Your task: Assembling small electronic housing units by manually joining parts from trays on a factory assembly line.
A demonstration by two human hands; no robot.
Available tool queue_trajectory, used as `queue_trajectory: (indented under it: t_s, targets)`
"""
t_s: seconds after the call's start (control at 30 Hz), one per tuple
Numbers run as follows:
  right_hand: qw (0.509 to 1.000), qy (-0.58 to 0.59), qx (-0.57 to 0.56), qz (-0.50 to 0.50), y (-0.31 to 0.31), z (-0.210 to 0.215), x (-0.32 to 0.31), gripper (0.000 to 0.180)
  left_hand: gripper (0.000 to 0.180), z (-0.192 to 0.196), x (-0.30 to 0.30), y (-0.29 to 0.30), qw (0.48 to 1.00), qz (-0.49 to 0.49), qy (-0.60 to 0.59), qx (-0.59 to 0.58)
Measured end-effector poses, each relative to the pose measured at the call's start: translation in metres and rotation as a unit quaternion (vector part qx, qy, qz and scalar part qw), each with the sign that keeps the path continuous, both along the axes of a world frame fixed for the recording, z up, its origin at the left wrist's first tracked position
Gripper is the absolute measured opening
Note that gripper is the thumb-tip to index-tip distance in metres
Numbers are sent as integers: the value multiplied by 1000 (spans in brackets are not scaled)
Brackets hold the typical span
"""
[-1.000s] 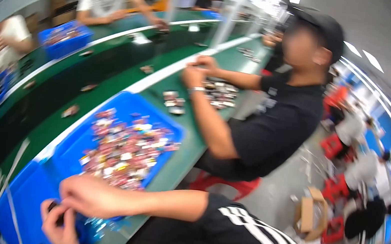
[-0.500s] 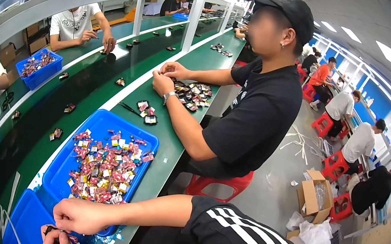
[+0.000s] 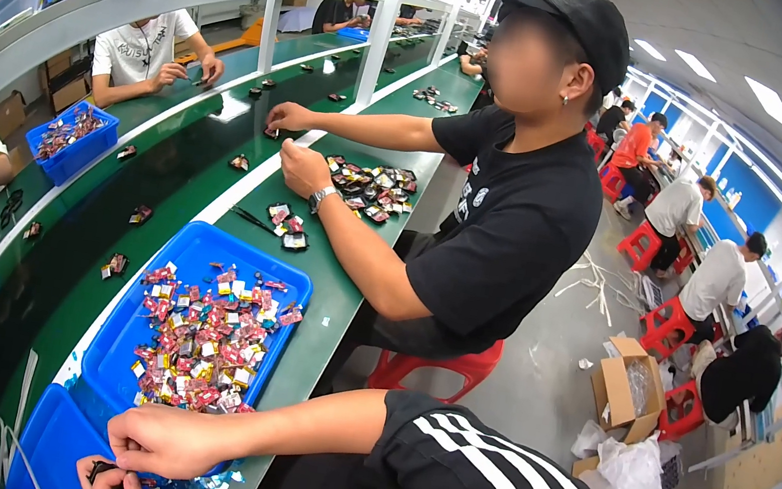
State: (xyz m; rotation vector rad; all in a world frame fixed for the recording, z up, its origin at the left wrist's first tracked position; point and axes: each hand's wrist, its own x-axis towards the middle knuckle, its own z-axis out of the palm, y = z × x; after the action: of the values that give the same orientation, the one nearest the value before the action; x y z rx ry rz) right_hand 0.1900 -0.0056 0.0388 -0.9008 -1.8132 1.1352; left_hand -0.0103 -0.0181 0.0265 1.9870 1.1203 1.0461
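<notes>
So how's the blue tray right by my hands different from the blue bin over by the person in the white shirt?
The blue tray by your right hand is wide, shallow and lies flat on the green bench, its small wrapped pieces spread loosely. The blue bin is narrower, deeper and tilted, its pieces heaped. Both are blue plastic holding small colourful parts.

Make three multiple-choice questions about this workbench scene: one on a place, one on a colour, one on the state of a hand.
1. Where is the blue tray full of small wrapped parts?
A. On the green bench, ahead of the wearer's hands
B. On the floor
C. On the top shelf

2. What colour is the stool under the neighbouring worker?
A. Yellow
B. Red
C. White

3. What is the left hand doing?
A. Resting flat and empty
B. Pinching a small dark part in its fingers
C. Gripping a box

Answers: 1 A, the tray lies on the green bench. 2 B, the seat is red. 3 B, the fingers close on a small dark piece.
</notes>
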Motion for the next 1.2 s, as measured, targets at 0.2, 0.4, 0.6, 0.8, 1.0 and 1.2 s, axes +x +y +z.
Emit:
queue_trajectory:
  t_s: [0.2, 0.4, 0.6, 0.8, 1.0, 1.2]
  targets:
    - [999, -23, 47, -9, 3, -13, -3, 20, 8, 3, 1, -3, 1000, 2, 20, -6]
    - [987, 10, -147, 67, 16, -18, -5, 19, 8, 5, -5, 2, 997, -68, -23, 43]
    - [900, -266, 270, -215, 28, -48, -27, 12, 5, -5, -10, 8, 982, -11, -147, -117]
    - [972, 53, 138, -182, 13, -21, -29, 12, 13, -9, -8, 15, 979, 80, -161, -100]
    - [975, 145, 144, -92, 5, -23, -32, 18, 15, -10, -1, 12, 990, 62, -117, -47]
    - [973, 194, -105, -65, 3, -24, -34, 19, 9, -15, -5, 8, 995, 61, -74, -34]
